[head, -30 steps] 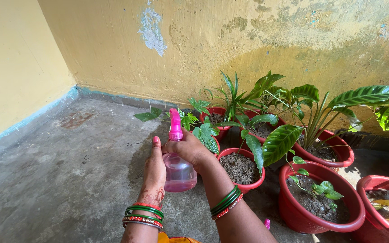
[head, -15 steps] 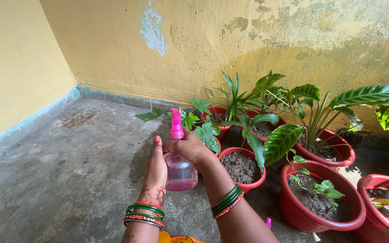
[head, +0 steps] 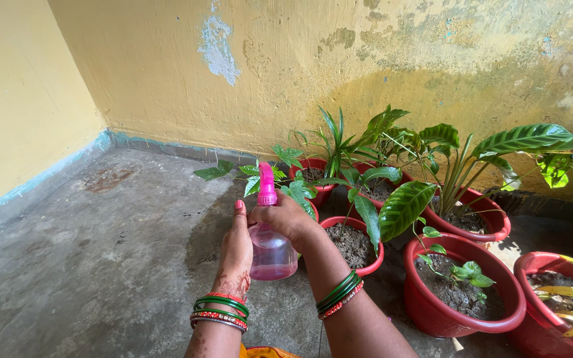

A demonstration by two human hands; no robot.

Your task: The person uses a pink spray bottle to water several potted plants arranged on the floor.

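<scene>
A clear pink spray bottle (head: 273,254) with a bright pink nozzle (head: 266,183) is held upright above the concrete floor. My left hand (head: 236,248) lies flat against the bottle's left side, thumb up. My right hand (head: 285,217) is wrapped around the bottle's neck from the right, just under the nozzle. Both wrists wear green and red bangles. The nozzle stands close to the leaves of a small plant (head: 294,189) right behind it.
Several red pots with soil and green plants stand in a group to the right, the nearest (head: 366,266) beside my right forearm, a larger one (head: 462,319) further right. Stained yellow walls meet in a corner at the left. Bare grey concrete floor (head: 101,252) lies left.
The bottle and both hands have shifted slightly to the right in the view and a little lower. The grip on the bottle is unchanged.
</scene>
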